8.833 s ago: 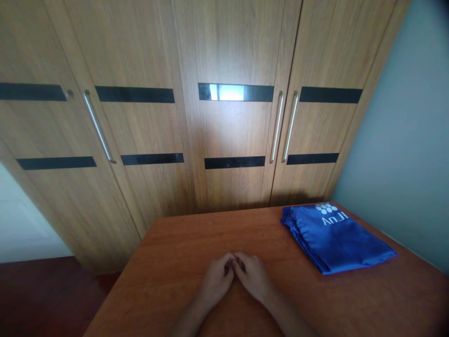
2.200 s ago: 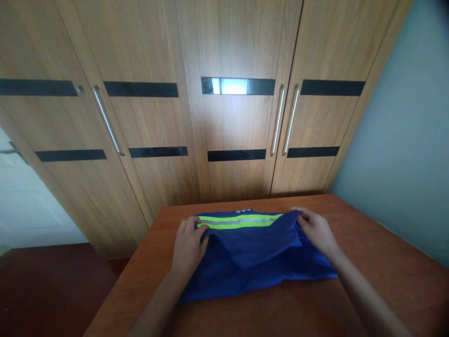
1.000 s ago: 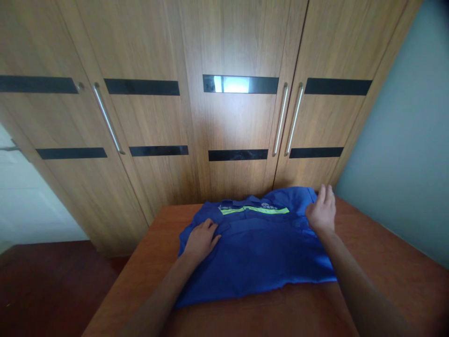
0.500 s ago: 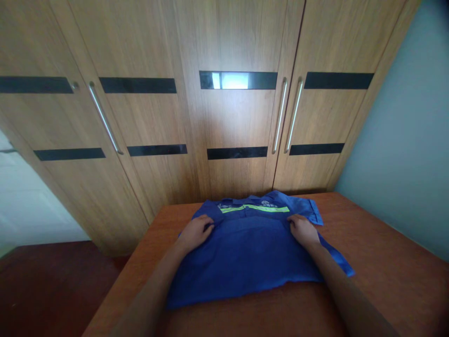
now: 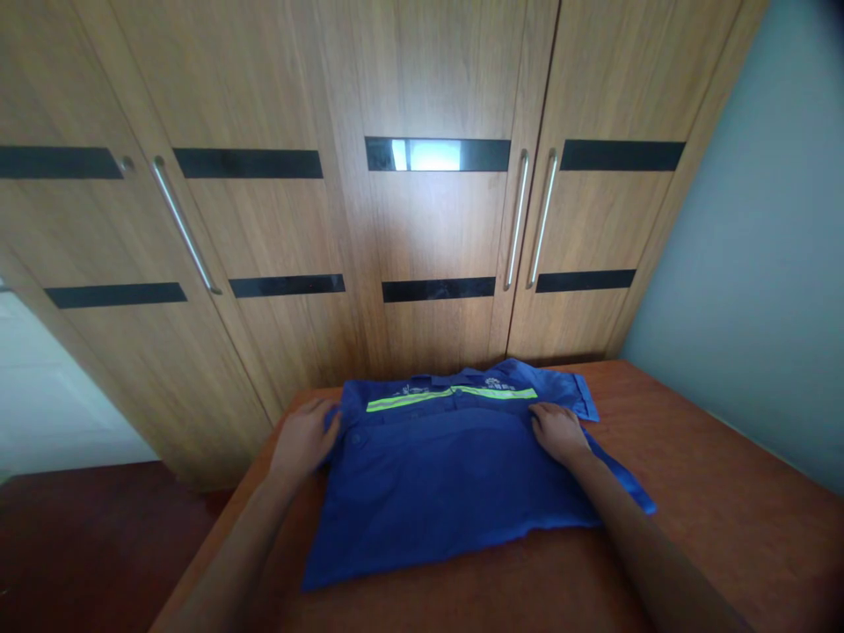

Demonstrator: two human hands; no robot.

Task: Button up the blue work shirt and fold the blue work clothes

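At the far left, the left hand (image 5: pixel 301 442) is held at the left border of a blue garment (image 5: pixel 448 483). Its fingers are bent, with the thumb set apart from them; because of blur, it cannot be told whether cloth is pinched there. Between the two sets of fingers, the garment is laid across the wooden table (image 5: pixel 718 466), and a yellow-green strip (image 5: pixel 409 401) is seen running from near the left fingertips almost up to the right ones. Beyond the fingers of both hands, the wardrobe (image 5: pixel 435 233) is seen. On the right, the right hand (image 5: pixel 560 433) is placed upon the cloth; its fingers are curled and close together, but a pinch cannot be confirmed. Past these fingers, a sleeve (image 5: pixel 568 389) is stretched to the right.

Straightening of the left side seems to be in hand. The cloth should best be anchored lightly under the right fingers, while the left border is drawn outward gently.
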